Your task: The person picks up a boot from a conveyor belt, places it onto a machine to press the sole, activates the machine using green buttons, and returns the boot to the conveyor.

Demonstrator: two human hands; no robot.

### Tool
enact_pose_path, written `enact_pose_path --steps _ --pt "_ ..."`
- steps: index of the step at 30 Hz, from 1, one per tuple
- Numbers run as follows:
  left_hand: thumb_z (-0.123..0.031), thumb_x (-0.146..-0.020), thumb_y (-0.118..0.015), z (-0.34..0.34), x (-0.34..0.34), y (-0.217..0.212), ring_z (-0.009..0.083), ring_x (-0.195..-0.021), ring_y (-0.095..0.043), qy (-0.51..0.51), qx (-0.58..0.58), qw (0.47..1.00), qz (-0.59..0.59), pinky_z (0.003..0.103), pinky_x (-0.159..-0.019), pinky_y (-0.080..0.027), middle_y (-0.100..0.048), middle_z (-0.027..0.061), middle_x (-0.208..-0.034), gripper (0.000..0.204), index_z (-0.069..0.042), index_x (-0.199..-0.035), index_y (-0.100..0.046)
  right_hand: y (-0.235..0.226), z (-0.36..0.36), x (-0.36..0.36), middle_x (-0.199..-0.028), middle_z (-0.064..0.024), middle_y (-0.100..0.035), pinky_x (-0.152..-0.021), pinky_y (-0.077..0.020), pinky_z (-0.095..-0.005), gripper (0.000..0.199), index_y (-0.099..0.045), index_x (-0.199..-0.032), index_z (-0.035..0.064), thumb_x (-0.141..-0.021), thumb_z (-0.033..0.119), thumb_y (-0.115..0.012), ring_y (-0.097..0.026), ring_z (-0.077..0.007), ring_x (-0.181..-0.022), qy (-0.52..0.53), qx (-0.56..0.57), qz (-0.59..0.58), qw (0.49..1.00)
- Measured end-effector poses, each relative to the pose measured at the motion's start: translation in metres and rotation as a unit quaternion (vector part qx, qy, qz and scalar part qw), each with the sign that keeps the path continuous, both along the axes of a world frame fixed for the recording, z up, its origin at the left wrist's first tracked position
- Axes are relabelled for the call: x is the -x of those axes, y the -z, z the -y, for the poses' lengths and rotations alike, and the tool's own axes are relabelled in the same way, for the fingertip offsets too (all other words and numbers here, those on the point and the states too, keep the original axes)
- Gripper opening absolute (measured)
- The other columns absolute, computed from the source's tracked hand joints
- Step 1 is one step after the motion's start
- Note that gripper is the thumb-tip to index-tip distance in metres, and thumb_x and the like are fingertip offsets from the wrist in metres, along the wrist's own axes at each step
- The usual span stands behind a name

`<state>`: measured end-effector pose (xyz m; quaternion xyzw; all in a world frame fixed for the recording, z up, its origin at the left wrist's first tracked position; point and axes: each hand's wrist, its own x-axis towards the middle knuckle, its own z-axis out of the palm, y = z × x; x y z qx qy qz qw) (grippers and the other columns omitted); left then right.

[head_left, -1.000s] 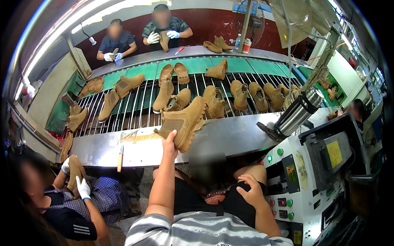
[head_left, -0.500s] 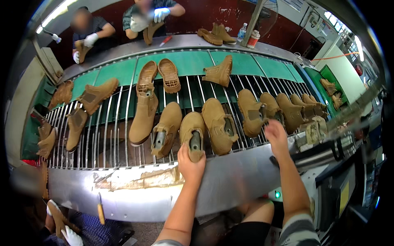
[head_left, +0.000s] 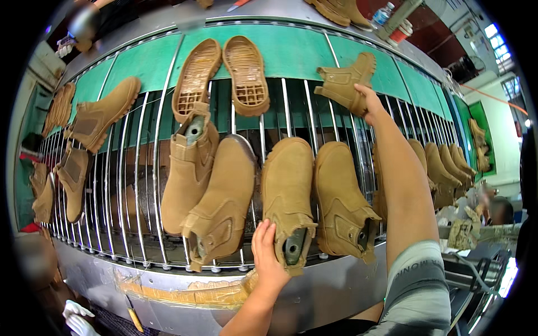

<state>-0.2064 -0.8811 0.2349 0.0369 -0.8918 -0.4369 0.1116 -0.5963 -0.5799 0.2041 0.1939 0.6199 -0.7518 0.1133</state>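
Observation:
My left hand [head_left: 270, 259] is at the near end of a tan ankle boot [head_left: 288, 185], its fingers wrapped against the side of the shaft. The boot lies toe away on the metal rods, and a grey-green last shows inside its opening. My right hand [head_left: 367, 104] reaches across to the far side and grips another tan boot [head_left: 346, 81] near its sole; that boot lies on its side at the green belt's edge. Tan boots flank the left-hand one: one on its left [head_left: 226, 193], another on its right [head_left: 339, 190].
Two loose outsoles [head_left: 245, 70] lie on the green belt [head_left: 291, 50]. More boots [head_left: 101, 115] rest at the left, and several line the rods at the right. A metal ledge [head_left: 185, 302] runs along the front, with a wooden-handled tool [head_left: 134, 319]. A gloved co-worker's hands [head_left: 78, 316] show lower left.
My view has moved closer over the rack. The right hand has gone from beside the right-hand boots to the far boot and taken hold of it. My left hand stays on its boot.

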Motion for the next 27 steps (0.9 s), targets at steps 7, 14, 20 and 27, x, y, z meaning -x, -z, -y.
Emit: enact_pose_path --steps 7,14,20,27 --pt "-0.016 -0.059 -0.085 -0.004 -0.006 0.002 0.0399 -0.124 -0.046 -0.014 -0.013 1.000 -0.023 0.046 -0.105 -0.038 -0.047 0.0222 -0.134 0.085 0.000 -0.131 -0.044 -0.071 -0.003 -0.032 -0.110 -0.0134 -0.067 -0.087 -0.0512 -0.0449 0.042 -0.059 -0.118 0.0040 -0.085 0.028 -0.065 -0.065 -0.0269 -0.097 0.061 0.032 0.031 0.997" --pt "-0.013 -0.057 -0.084 -0.009 -0.005 0.007 0.0369 -0.125 -0.046 -0.014 -0.023 0.997 -0.076 0.043 -0.105 -0.038 -0.049 0.0192 -0.133 0.084 -0.001 -0.131 -0.045 -0.181 -0.008 -0.311 -0.118 -0.0138 -0.064 -0.090 -0.0508 -0.0457 0.047 -0.057 -0.123 0.0001 -0.087 0.030 -0.057 -0.064 -0.0280 -0.105 0.092 0.182 -0.070 0.977" --pt "-0.017 -0.081 -0.075 -0.010 -0.059 -0.027 0.0236 -0.097 -0.056 -0.050 -0.169 0.974 -0.142 0.033 -0.085 -0.046 -0.057 0.0136 -0.107 0.041 0.001 -0.113 -0.056 -0.216 0.003 -0.591 -0.124 -0.0142 -0.061 -0.100 -0.0442 -0.0412 0.064 -0.053 -0.128 -0.0025 -0.069 0.021 -0.060 -0.058 -0.0300 -0.114 0.165 0.247 -0.189 0.936" --pt "-0.016 -0.098 -0.051 -0.082 -0.294 -0.182 0.0235 -0.062 -0.060 0.400 -0.563 0.693 0.208 0.032 -0.056 -0.050 -0.063 0.0153 -0.072 0.027 0.001 -0.078 -0.057 -0.218 -0.017 -0.807 -0.117 -0.0106 -0.061 -0.098 -0.0437 -0.0359 0.072 -0.053 -0.127 -0.0004 -0.056 0.007 -0.066 -0.059 -0.0258 -0.110 0.236 0.214 -0.346 0.883"
